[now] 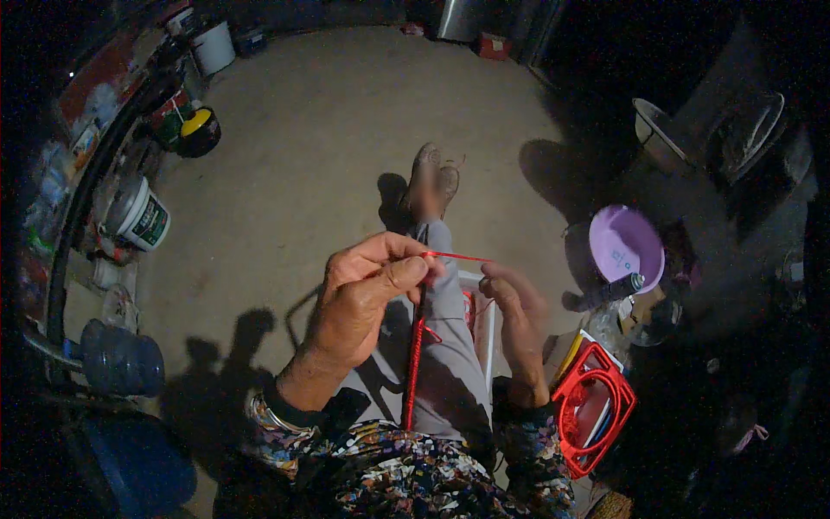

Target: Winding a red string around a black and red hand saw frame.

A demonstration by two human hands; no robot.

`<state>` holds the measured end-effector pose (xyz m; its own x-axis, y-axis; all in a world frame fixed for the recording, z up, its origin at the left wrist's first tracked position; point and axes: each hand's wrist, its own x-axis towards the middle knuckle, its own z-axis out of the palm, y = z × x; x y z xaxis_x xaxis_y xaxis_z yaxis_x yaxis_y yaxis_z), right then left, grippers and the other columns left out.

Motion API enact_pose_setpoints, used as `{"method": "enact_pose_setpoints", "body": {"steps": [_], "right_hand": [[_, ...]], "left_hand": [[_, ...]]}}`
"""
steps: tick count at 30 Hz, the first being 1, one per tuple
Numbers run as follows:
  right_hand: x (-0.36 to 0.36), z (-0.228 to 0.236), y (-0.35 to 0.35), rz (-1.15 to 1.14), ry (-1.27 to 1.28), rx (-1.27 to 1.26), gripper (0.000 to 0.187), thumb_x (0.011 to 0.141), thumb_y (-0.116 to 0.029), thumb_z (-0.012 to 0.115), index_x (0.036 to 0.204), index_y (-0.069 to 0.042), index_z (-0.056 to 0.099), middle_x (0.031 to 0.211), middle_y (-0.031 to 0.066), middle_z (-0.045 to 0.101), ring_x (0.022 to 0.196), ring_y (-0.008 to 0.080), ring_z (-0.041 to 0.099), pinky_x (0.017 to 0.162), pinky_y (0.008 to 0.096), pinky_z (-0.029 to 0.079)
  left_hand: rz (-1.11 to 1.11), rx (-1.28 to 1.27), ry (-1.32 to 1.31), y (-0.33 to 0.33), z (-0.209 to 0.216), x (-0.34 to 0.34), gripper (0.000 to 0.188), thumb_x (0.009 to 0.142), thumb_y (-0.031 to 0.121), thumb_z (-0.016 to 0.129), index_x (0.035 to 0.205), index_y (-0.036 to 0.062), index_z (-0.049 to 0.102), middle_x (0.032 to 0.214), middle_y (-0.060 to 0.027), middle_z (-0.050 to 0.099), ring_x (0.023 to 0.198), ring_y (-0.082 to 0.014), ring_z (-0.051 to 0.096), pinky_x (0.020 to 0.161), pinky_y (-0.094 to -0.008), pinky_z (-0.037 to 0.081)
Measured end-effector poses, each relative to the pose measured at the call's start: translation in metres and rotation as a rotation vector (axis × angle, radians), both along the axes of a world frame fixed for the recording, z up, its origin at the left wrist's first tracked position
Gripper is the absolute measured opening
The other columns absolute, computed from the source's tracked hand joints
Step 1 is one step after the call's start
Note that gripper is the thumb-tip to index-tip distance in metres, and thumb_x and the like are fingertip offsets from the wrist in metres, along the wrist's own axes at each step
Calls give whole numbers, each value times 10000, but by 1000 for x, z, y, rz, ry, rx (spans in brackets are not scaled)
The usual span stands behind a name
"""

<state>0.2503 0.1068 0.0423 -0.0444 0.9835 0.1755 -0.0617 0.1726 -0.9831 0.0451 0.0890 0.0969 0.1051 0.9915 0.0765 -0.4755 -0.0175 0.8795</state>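
Note:
My left hand pinches a red cord between thumb and forefinger, in front of my lap. Below that pinch the cord looks thick and braided or twisted, and it hangs down over my grey trouser leg, with a small loose loop at its side. A thinner strand stretches nearly level from the left fingertips to my right hand. The right thumb and forefinger are closed at the strand's end, and that hand is partly smeared by motion. The left fingers hide where strand and braid meet.
To my right stand a red plastic basket holding flat items and a purple basin. A white bucket, a clear blue water jug and a yellow-and-black container line the left side. My crossed feet rest ahead.

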Motion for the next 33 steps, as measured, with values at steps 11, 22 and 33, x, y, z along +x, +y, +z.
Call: {"method": "enact_pose_setpoints", "body": {"steps": [11, 22, 33], "right_hand": [[-3, 4, -6, -15, -207, 48, 125, 879, -77, 558, 937, 5, 632, 905, 46, 590, 828, 122, 534, 730, 225, 422], [33, -14, 40, 33, -186, 95, 226, 871, 10, 503, 1088, -5, 565, 943, 91, 628, 850, 153, 582, 758, 286, 476], [-24, 67, 51, 383, -787, 531, 277, 784, 47, 501, 1041, -56, 512, 846, 210, 561, 778, 345, 571, 653, 388, 441]], "left_hand": [[-109, -104, -142, 15, -5, 9, 169, 885, 168, 572, 962, 20, 550, 907, -129, 626, 849, -213, 602, 765, -339, 477], [-62, 392, 563, 20, -13, 13, 192, 858, 81, 572, 1014, -24, 610, 1004, -121, 616, 968, -196, 589, 854, -310, 464], [165, 199, 431, 32, -20, -2, 259, 832, 79, 619, 1066, -33, 615, 936, -56, 628, 796, -88, 567, 695, -239, 479]]}}
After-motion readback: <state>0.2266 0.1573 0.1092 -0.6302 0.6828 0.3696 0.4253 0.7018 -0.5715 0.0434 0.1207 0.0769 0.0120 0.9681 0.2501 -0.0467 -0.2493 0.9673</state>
